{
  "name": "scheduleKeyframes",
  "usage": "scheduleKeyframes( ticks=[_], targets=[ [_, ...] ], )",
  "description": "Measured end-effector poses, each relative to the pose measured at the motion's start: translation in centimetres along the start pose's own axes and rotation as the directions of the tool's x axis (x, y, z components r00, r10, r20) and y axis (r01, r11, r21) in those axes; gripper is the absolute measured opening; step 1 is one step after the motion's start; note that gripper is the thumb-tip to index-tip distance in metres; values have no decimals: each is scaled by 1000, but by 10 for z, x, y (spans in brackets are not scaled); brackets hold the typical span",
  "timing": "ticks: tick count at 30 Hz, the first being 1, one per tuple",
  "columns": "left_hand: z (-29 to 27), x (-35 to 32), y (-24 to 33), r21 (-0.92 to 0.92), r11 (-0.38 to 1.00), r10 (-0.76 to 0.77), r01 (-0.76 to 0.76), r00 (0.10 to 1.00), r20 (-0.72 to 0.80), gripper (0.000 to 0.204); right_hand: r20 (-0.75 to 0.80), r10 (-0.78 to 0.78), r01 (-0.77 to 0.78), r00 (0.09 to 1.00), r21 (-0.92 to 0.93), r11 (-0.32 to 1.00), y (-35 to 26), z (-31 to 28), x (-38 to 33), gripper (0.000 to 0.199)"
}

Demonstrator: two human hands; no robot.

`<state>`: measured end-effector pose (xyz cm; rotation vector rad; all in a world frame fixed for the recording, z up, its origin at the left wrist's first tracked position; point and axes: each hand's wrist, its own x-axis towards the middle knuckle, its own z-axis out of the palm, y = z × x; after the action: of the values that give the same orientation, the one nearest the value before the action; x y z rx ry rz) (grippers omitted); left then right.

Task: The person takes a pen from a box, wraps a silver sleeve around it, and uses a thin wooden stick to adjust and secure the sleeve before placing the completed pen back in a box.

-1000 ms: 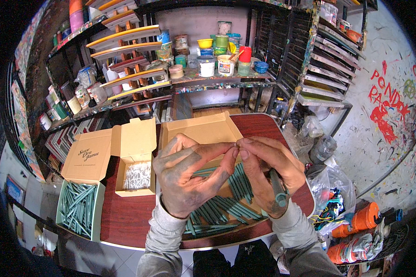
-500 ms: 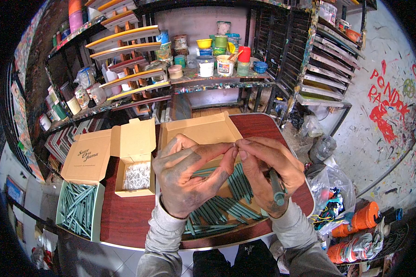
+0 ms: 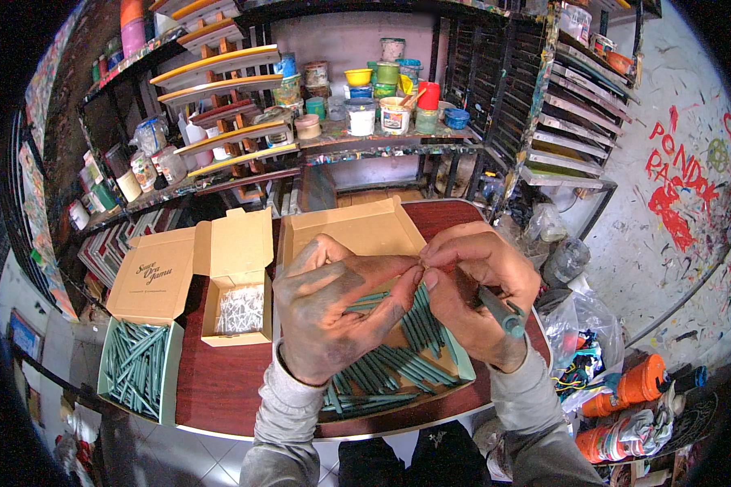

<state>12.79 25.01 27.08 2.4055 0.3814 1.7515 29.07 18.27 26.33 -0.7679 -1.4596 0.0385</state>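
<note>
Green pen [image 3: 502,315], 1 smooth slim cylinder, is grasped in the curled right hand [image 3: 461,321] above the desk's [image 3: 219,390] right side; that hand's thumb and forefinger meet those of the left hand [image 3: 325,312], also pinched, and I cannot tell what lies between. 3 open cardboard boxes: the left box [image 3: 170,385] at the front left corner, heaped with loose pens [image 3: 138,365], dark script on its lid [image 3: 138,292]; the middle box [image 3: 240,336], holding glossy white pieces [image 3: 242,308]; the wide box [image 3: 341,223], reaching toward the front edge, its pens in slanted rows, too many to count
</note>
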Motion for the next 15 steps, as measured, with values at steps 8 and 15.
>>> scheduleKeyframes(
  ticks=[8, 15],
  targets=[
    [-2, -3, -3, 50, 998, 34, -36, 998, 52, 17, 149, 182, -189, 972, 31, 982, -5, -13, 6, 23],
    [-1, -2, -3, 35, 999, 27, -28, 999, 41, 13, 203, 195, -183, 959, -76, 980, -11, -16, 10, 27]
  ],
)
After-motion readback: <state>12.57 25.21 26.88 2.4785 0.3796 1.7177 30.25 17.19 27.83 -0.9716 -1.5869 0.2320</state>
